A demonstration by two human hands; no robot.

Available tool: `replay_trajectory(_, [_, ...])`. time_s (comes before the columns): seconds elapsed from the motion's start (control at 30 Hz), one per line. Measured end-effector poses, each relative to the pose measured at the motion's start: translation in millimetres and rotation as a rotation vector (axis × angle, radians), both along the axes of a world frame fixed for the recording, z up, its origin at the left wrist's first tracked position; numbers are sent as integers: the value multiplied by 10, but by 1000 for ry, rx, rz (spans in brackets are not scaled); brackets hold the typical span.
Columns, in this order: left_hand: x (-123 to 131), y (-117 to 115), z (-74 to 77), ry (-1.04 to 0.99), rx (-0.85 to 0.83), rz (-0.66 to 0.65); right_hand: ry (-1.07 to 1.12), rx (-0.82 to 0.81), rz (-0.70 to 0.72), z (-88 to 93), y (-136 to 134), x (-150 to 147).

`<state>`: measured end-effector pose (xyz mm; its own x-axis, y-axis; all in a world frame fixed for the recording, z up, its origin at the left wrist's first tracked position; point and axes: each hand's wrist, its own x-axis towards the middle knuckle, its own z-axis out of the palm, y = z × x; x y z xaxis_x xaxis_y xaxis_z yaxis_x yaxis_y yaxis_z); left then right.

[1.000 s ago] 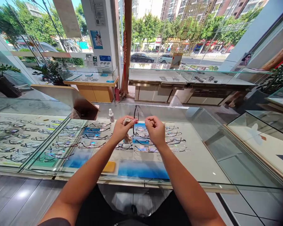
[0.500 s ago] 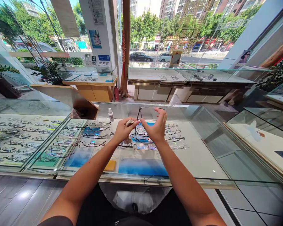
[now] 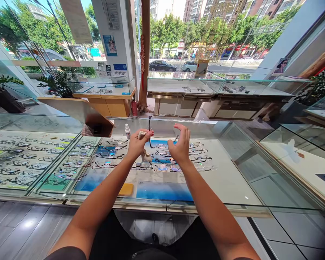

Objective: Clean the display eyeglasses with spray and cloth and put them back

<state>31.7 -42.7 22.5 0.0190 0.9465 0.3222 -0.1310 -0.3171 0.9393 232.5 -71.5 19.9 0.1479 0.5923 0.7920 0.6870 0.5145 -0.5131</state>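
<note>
A long glass counter (image 3: 224,187) runs across in front of the person, rows of spectacles (image 3: 107,156) showing through its top. A blue sheet (image 3: 165,191) and a yellow pad (image 3: 126,189) lie along its near edge. Over by the far edge I see a small white bottle (image 3: 128,130) standing upright, and left of it a tilted wood-edged panel (image 3: 89,112). Across the room, more display cases (image 3: 178,86) line the window beside a wooden post (image 3: 144,54); outside, a dark car (image 3: 162,65) sits before green trees.

The pair of glasses (image 3: 150,123) in hand is dark and thin-framed, held up above the counter towards its far edge. The front stands almost upright, edge-on to the person, and a slim arm reaches rightward from its top.

The left hand (image 3: 139,143) is closed, pinching the frame at the rim along with a beige cloth (image 3: 146,156), part of which hangs below the fingers. The right hand (image 3: 180,143) is half open, thumb and fingers spread apart, near the glasses; whether it touches them I can't tell.
</note>
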Motion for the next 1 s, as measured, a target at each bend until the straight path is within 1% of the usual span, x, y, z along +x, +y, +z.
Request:
replay_trajectory(0.13, [-13,18,10,-38,23,34,-46,-59,1,-23,-6,-20])
replay_trajectory(0.2, [-9,14,10,-26,28,39,-69,-99,-1,-18,-23,-32])
replay_trajectory(0.27, [2,-1,7,8,42,33,-82,-100,22,2,-49,-53])
replay_trajectory(0.3, [9,-13,6,31,52,26,-89,-90,55,14,-65,-69])
replay_trajectory(0.37, [26,-41,5,87,82,3,-98,-78,164,34,-99,-116])
replay_trajectory(0.43, [39,-69,8,138,108,-27,-101,-90,282,37,-127,-173])
replay_trajectory(0.5, [42,-88,16,167,114,-56,-79,-113,354,19,-141,-223])
replay_trajectory(0.57, [33,-97,30,164,91,-81,-29,-142,390,-12,-138,-251])
replay_trajectory(0.67, [12,-104,61,131,14,-133,61,-200,426,-57,-115,-248])
replay_trajectory(0.73, [7,-117,85,108,-35,-168,105,-230,435,-75,-99,-234])
replay_trajectory(0.8, [13,-135,110,109,-49,-179,137,-245,434,-80,-87,-224])
replay_trajectory(0.83, [17,-144,124,119,-41,-163,149,-248,431,-80,-83,-221])
replay_trajectory(0.9, [16,-150,158,137,-27,-79,168,-256,425,-75,-76,-215])
replay_trajectory(0.93, [5,-143,179,135,-43,-22,175,-259,421,-71,-73,-210])
replay_trajectory(1.0, [-52,-100,229,101,-144,67,187,-263,413,-65,-62,-194])
